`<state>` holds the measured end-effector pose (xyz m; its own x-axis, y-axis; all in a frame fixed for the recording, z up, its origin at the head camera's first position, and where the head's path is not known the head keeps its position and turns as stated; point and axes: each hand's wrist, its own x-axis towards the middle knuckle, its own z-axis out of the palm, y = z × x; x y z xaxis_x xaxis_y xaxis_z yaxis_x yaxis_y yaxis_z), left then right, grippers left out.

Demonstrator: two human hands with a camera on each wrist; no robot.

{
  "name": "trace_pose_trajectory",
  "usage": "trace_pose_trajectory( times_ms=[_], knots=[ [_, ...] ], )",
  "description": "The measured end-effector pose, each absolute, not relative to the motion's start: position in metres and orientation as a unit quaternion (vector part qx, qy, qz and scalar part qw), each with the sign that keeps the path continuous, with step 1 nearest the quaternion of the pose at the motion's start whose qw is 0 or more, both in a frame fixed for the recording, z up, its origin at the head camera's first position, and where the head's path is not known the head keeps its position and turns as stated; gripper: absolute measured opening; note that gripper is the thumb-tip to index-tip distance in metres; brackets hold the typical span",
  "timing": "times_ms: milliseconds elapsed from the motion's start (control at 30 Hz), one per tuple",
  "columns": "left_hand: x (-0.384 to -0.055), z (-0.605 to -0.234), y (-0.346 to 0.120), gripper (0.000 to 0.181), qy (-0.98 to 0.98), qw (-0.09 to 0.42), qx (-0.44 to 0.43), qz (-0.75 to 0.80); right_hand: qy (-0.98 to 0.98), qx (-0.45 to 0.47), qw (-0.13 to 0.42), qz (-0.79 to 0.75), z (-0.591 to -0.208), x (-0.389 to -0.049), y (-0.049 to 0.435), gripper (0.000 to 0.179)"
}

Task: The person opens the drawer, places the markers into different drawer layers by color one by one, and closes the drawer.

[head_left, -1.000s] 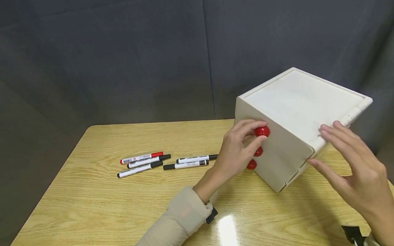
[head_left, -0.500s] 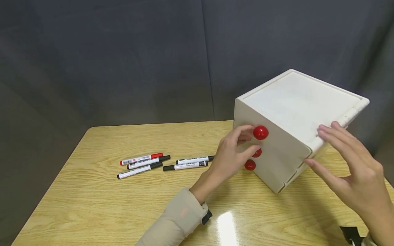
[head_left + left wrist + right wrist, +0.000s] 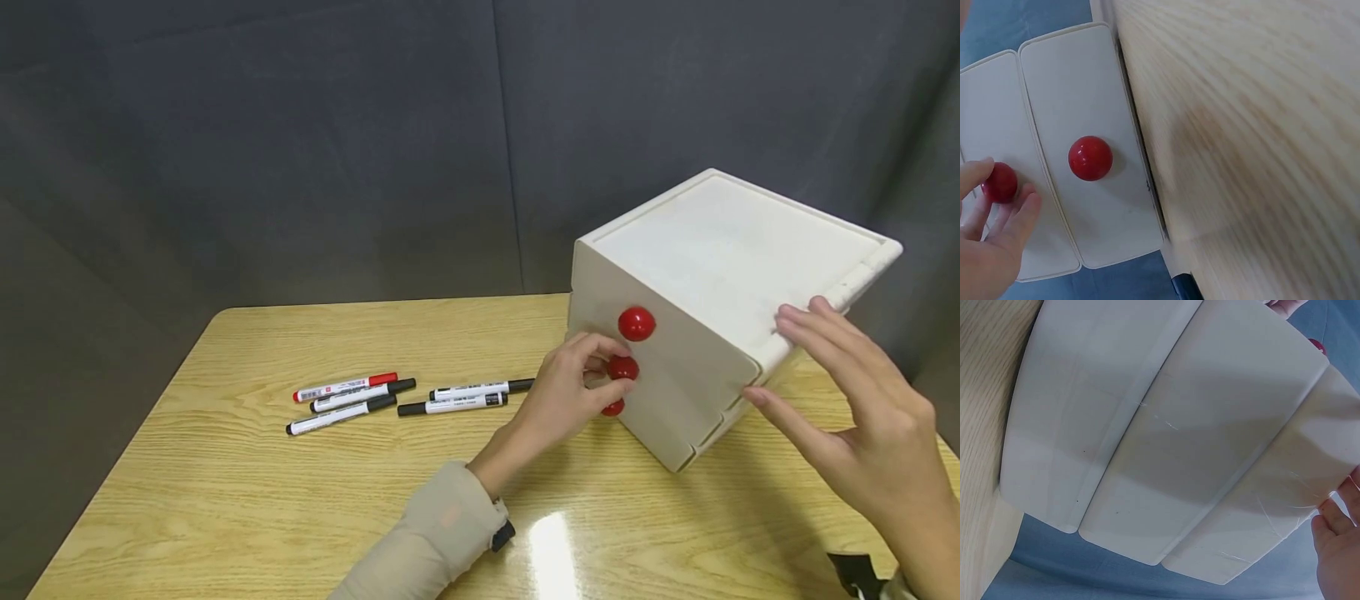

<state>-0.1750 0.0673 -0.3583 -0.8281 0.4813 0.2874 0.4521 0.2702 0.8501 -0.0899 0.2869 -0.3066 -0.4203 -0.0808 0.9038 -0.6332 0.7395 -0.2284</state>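
A white chest of small drawers (image 3: 738, 258) with round red knobs stands on the right of the table. My left hand (image 3: 558, 396) has thumb and fingers around the middle red knob (image 3: 623, 367); in the left wrist view they hold this knob (image 3: 1000, 182) from both sides. The top knob (image 3: 637, 323) is free, and the bottom knob (image 3: 613, 407) is partly behind my thumb. All drawer fronts look flush. My right hand (image 3: 870, 408) rests on the chest's near top edge, fingers fairly straight on top and thumb lower on the corner.
Several whiteboard markers lie left of the chest: one with a red cap (image 3: 345, 387), others with black caps, such as the marker (image 3: 453, 404) nearest my left forearm. A dark curtain (image 3: 360, 150) hangs behind the wooden table (image 3: 247, 508).
My left hand has let go of the top knob and moved down to the middle knob. My right hand stays on the chest's edge; the markers have not moved.
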Motion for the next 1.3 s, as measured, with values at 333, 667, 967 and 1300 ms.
trace_pose_trajectory(
  times_ms=[333,667,967,1300],
  knots=[
    [-0.173,-0.363,0.066,0.024,0.765,0.037,0.269,0.583,-0.796,0.223,0.485,0.288,-0.307,-0.090,0.287,0.071],
    [-0.162,-0.366,0.051,0.024,0.770,0.030,0.261,0.582,-0.800,0.219,0.482,0.284,-0.309,-0.090,0.287,0.072],
    [-0.151,-0.364,0.032,0.026,0.767,0.046,0.246,0.591,-0.791,0.221,0.491,0.290,-0.307,-0.090,0.286,0.072],
    [-0.140,-0.367,0.017,0.024,0.766,0.045,0.239,0.595,-0.787,0.222,0.494,0.295,-0.306,-0.089,0.284,0.071]
  ],
)
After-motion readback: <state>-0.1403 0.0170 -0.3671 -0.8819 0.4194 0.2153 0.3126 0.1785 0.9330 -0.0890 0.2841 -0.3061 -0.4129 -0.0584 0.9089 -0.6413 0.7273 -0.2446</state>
